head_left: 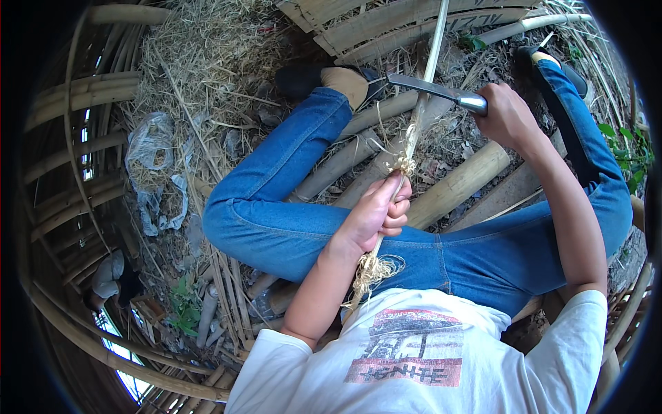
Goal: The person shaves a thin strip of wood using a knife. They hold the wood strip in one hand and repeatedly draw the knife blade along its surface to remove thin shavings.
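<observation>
My left hand (378,215) is closed around a long pale bamboo strip (436,52), which slants from my lap up past the top of the view. Curled shavings (376,270) hang from the strip below the fist, and a smaller tuft of fibres (402,164) sits just above it. My right hand (509,119) is wrapped round the grip of a knife (441,91) with a long dark blade and a metal collar. The blade lies across the strip, well above my left hand, its tip pointing left. Whether its edge bites into the strip is unclear.
Thick bamboo poles (460,183) lie on the ground between my spread legs. Wooden boards (414,31) are at the top. Dry straw (207,62) and a crumpled plastic bag (152,141) lie at left, beside a curved bamboo frame (83,90). Green plants (624,155) grow at right.
</observation>
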`<act>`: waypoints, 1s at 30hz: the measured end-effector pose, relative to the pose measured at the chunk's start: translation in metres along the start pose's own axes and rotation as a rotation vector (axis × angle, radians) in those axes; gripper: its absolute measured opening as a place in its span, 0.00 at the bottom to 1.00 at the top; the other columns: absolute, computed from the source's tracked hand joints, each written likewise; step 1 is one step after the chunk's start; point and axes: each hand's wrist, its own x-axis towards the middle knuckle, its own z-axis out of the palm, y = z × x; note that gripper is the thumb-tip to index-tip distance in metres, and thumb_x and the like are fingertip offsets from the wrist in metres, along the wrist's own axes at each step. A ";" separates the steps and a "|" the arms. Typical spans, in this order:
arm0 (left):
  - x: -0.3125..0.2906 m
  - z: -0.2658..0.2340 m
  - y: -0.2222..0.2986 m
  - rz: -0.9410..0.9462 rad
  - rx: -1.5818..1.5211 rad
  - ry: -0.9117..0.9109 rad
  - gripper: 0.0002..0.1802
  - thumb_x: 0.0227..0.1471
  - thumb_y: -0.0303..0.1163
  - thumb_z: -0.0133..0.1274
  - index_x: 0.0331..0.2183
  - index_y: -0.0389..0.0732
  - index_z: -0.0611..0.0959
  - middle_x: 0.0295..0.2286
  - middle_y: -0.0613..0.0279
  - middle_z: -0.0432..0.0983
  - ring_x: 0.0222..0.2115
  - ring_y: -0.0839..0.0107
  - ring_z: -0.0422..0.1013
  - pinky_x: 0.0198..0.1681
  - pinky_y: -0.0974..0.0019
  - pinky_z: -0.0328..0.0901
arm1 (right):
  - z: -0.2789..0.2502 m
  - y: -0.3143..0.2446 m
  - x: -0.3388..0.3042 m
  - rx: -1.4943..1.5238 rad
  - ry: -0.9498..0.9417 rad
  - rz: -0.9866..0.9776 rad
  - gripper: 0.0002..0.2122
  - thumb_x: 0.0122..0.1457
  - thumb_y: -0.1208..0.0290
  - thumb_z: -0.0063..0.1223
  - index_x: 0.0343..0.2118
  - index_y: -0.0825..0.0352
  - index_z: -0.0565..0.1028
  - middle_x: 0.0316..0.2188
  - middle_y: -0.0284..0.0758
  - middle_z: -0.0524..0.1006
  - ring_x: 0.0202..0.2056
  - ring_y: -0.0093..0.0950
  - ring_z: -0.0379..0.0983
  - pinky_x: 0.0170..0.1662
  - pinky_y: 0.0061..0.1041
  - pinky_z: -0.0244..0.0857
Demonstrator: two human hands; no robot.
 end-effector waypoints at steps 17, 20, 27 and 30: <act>0.001 0.000 0.000 -0.002 0.006 -0.004 0.21 0.61 0.49 0.31 0.21 0.49 0.60 0.11 0.80 0.46 0.09 0.88 0.40 0.10 0.79 0.36 | -0.006 0.009 0.017 -0.021 0.046 0.072 0.07 0.44 0.74 0.53 0.25 0.72 0.75 0.22 0.50 0.75 0.26 0.45 0.74 0.33 0.39 0.68; 0.001 -0.004 -0.003 0.009 0.016 -0.018 0.21 0.61 0.50 0.31 0.21 0.49 0.61 0.10 0.80 0.46 0.09 0.88 0.40 0.10 0.79 0.36 | -0.009 0.009 0.012 -0.026 0.013 0.013 0.08 0.45 0.74 0.52 0.28 0.72 0.75 0.23 0.50 0.75 0.27 0.45 0.74 0.33 0.39 0.68; 0.003 0.001 0.001 -0.014 0.032 0.013 0.21 0.61 0.50 0.31 0.21 0.48 0.61 0.10 0.80 0.45 0.09 0.88 0.39 0.10 0.79 0.36 | -0.012 0.021 0.029 0.000 0.077 0.145 0.08 0.42 0.75 0.50 0.27 0.72 0.75 0.24 0.51 0.75 0.29 0.47 0.73 0.38 0.38 0.68; -0.003 -0.003 0.000 -0.012 0.027 0.010 0.21 0.61 0.50 0.30 0.21 0.48 0.61 0.10 0.79 0.45 0.08 0.87 0.39 0.10 0.79 0.36 | -0.013 0.005 0.016 -0.091 -0.092 -0.085 0.07 0.45 0.76 0.49 0.27 0.73 0.74 0.24 0.51 0.75 0.31 0.46 0.73 0.37 0.39 0.68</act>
